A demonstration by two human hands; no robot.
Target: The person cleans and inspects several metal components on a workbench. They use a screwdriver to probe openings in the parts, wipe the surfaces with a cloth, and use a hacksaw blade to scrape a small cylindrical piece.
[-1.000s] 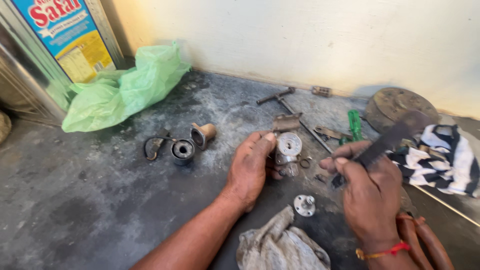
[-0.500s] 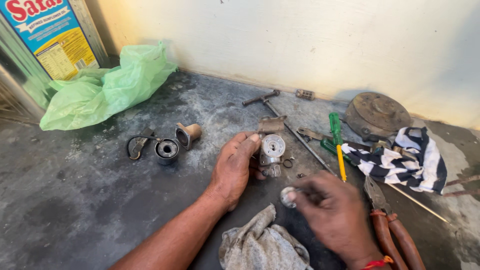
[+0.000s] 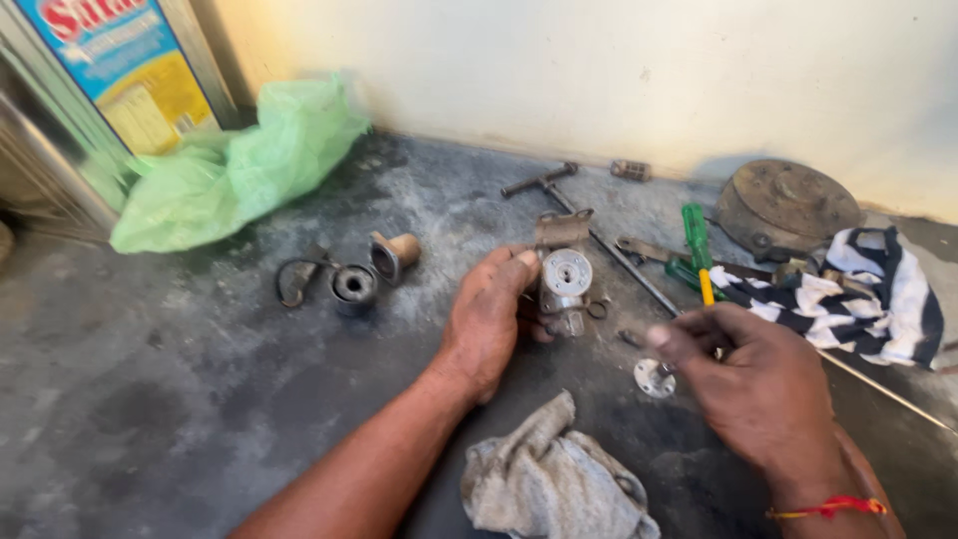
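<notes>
Two hands work around a small metal assembly [image 3: 565, 281]: left hand [image 3: 489, 319] cups and steadies it; right hand [image 3: 763, 384], beside it, pinches, apparently, something tiny over a small disc [image 3: 654, 378].

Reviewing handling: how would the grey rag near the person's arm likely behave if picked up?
The grey rag lies crumpled in soft folds, so it would probably hang floppy. It looks like thin cloth, likely light. Being limp, it shouldn't roll or tip.

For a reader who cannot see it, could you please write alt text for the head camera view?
A person's left hand steadies a small silver metal valve assembly on a dusty grey concrete floor, while the right hand hovers beside a small round metal disc. A crumpled grey rag, a green-handled screwdriver and a green plastic bag lie around.
</notes>
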